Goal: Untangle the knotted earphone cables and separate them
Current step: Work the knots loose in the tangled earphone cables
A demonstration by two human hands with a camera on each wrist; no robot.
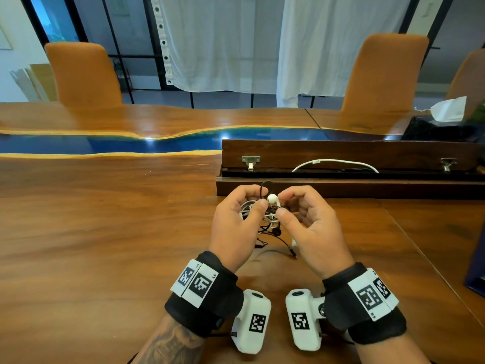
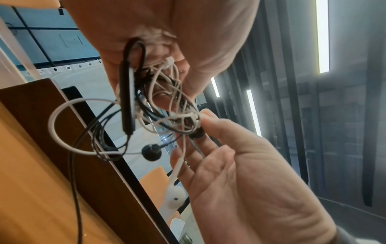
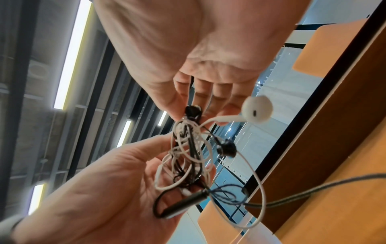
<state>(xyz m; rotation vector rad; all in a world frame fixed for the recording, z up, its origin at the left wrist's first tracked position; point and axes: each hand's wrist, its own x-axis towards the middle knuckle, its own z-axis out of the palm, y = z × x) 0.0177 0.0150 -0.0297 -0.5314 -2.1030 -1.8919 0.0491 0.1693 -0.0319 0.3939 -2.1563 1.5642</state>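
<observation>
A tangle of white and black earphone cables [image 1: 262, 215] hangs above the wooden table [image 1: 105, 219], held between both hands. My left hand [image 1: 256, 199] grips the bunch with curled fingers; the black inline remote [image 2: 127, 99] lies against its palm. My right hand [image 1: 284, 204] pinches the white knot [image 3: 185, 127] between thumb and forefinger, next to a black earbud [image 3: 193, 111]. A white earbud [image 1: 273, 199] sticks up between the hands. Another black earbud [image 1: 276, 231] dangles below, and a plug end [image 1: 294, 254] trails onto the table.
Just beyond the hands, an open wooden cable hatch [image 1: 341, 151] in the table holds a white cable [image 1: 336, 162]. Orange chairs [image 1: 84, 74] stand across the table. A tissue box [image 1: 446, 111] sits at the far right, a dark blue object [image 1: 476, 271] at the right edge.
</observation>
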